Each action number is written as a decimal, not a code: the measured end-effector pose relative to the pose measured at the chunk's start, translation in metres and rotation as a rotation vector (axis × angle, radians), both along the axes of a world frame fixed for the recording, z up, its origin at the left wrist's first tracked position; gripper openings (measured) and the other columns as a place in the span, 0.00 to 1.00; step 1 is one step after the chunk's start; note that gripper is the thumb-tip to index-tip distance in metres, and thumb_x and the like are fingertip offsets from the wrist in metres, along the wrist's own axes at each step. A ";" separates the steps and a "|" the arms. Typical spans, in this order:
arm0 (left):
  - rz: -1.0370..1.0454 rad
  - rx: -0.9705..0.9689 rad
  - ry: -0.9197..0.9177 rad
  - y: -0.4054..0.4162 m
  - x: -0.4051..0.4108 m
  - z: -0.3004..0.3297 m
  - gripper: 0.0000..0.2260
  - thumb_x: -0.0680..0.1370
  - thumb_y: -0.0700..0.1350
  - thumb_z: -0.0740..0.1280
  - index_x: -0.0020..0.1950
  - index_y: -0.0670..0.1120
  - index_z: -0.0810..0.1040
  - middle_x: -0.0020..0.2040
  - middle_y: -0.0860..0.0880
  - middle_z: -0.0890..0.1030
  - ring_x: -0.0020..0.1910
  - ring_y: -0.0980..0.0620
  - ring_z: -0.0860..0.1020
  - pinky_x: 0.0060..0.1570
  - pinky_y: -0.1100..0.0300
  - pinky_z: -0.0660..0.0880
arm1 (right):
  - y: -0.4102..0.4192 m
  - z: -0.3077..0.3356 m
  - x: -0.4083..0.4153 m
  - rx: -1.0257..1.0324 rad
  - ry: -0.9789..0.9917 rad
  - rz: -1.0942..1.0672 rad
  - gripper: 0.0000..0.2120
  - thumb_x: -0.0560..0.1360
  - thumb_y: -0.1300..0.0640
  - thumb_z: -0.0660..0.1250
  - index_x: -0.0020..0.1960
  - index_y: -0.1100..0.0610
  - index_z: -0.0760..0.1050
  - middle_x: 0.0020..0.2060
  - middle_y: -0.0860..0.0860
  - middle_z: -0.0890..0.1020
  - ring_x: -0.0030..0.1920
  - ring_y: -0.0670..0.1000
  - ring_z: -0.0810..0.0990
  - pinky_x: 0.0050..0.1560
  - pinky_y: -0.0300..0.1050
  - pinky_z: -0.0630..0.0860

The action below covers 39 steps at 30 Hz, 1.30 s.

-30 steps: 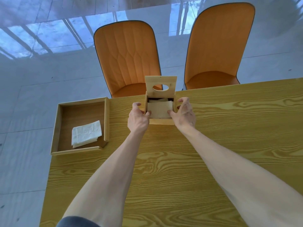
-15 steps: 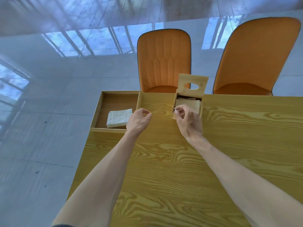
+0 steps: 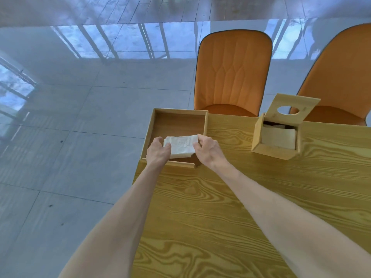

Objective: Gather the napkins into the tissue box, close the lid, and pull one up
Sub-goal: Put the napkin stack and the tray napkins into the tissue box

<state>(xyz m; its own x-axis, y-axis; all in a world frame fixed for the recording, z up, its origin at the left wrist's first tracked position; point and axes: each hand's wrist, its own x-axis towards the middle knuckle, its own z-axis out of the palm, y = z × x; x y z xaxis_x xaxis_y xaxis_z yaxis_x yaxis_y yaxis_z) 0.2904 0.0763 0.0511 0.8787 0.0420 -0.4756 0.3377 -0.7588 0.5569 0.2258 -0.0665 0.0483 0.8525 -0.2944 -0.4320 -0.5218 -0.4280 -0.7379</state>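
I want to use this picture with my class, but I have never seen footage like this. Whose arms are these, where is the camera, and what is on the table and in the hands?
The camera sits on a person's head and looks down, so the two bare arms are the wearer's own. On the wooden table stand a shallow wooden tray at the left edge and a tissue box with its holed lid tilted open; napkins already lie inside it. The left hand and right hand each touch an end of a folded white napkin stack in the tray. Two orange chairs stand behind.
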 end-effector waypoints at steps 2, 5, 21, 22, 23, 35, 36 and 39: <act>0.002 -0.034 0.036 0.005 0.011 -0.005 0.23 0.82 0.49 0.61 0.76 0.46 0.64 0.73 0.43 0.71 0.70 0.43 0.72 0.69 0.48 0.69 | 0.011 -0.003 0.015 -0.007 0.060 -0.013 0.24 0.83 0.56 0.53 0.77 0.64 0.60 0.75 0.60 0.66 0.75 0.59 0.64 0.72 0.49 0.62; 0.014 -0.071 0.089 0.011 0.025 -0.012 0.25 0.82 0.50 0.61 0.77 0.45 0.62 0.75 0.44 0.69 0.71 0.43 0.71 0.69 0.47 0.70 | 0.026 -0.009 0.033 -0.005 0.145 -0.028 0.26 0.84 0.57 0.52 0.78 0.66 0.52 0.76 0.61 0.63 0.75 0.60 0.63 0.71 0.49 0.62; 0.124 -0.139 0.188 0.017 0.042 -0.031 0.24 0.81 0.46 0.64 0.76 0.44 0.66 0.74 0.44 0.70 0.71 0.43 0.70 0.69 0.47 0.70 | 0.044 -0.036 0.043 0.077 0.193 -0.217 0.07 0.81 0.61 0.53 0.53 0.58 0.69 0.44 0.50 0.74 0.44 0.52 0.72 0.35 0.39 0.65; 0.137 -0.150 0.196 0.017 0.044 -0.032 0.24 0.80 0.46 0.65 0.76 0.44 0.66 0.74 0.44 0.70 0.71 0.43 0.71 0.69 0.47 0.70 | 0.043 -0.037 0.043 0.102 0.186 -0.261 0.08 0.81 0.61 0.54 0.56 0.56 0.70 0.47 0.49 0.75 0.46 0.51 0.74 0.39 0.37 0.67; 0.147 -0.158 0.206 0.017 0.045 -0.033 0.24 0.80 0.46 0.66 0.76 0.44 0.66 0.74 0.44 0.70 0.70 0.43 0.71 0.68 0.46 0.71 | 0.041 -0.036 0.045 0.131 0.180 -0.317 0.12 0.81 0.62 0.54 0.62 0.57 0.70 0.54 0.50 0.76 0.52 0.53 0.76 0.45 0.39 0.70; 0.062 -0.159 0.324 0.012 0.054 -0.040 0.31 0.75 0.43 0.73 0.75 0.41 0.65 0.72 0.43 0.71 0.69 0.45 0.72 0.65 0.52 0.69 | 0.032 -0.040 0.062 0.005 0.357 -0.182 0.17 0.77 0.56 0.68 0.63 0.62 0.71 0.52 0.55 0.79 0.46 0.54 0.78 0.44 0.47 0.76; 0.042 -0.148 0.338 0.012 0.055 -0.040 0.30 0.75 0.44 0.74 0.75 0.41 0.67 0.71 0.43 0.73 0.67 0.45 0.73 0.63 0.52 0.69 | 0.032 -0.039 0.061 -0.041 0.373 -0.130 0.19 0.77 0.55 0.68 0.64 0.62 0.71 0.54 0.56 0.79 0.47 0.54 0.77 0.44 0.47 0.75; -0.044 -0.121 0.377 0.014 0.058 -0.040 0.20 0.76 0.44 0.73 0.66 0.40 0.76 0.58 0.45 0.79 0.56 0.50 0.75 0.54 0.57 0.69 | 0.034 -0.039 0.060 -0.199 0.390 -0.012 0.19 0.78 0.53 0.67 0.65 0.60 0.72 0.60 0.57 0.77 0.54 0.56 0.78 0.48 0.48 0.76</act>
